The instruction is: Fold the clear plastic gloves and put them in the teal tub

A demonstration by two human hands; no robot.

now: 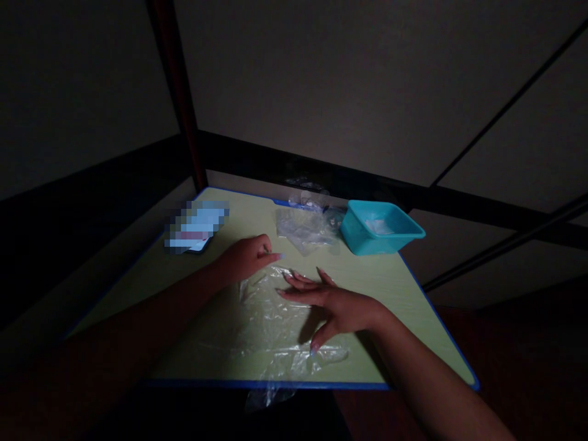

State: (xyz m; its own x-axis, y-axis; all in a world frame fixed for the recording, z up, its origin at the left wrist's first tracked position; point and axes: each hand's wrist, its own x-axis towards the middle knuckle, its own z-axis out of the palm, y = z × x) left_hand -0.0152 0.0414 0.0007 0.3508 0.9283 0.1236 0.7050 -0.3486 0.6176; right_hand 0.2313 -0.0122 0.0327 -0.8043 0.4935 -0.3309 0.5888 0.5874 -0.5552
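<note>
A thin, clear plastic bag [271, 315] lies crinkled and spread over the near middle of the table, its lower end hanging past the front edge. My right hand [328, 300] is over its right side, fingers spread and thumb pointing down towards the plastic. At the bag's far left end is my left hand [245, 257], its fingers curled in and the thumb stretched to the right. Whatever may be inside those curled fingers is hidden.
More clear plastic bags [305, 229] lie at the back of the pale table [367, 367], beside a turquoise basket [372, 242] with something whitish inside. A phone [197, 229] with a lit, blurred-out screen rests at the back left. Walls stand close behind.
</note>
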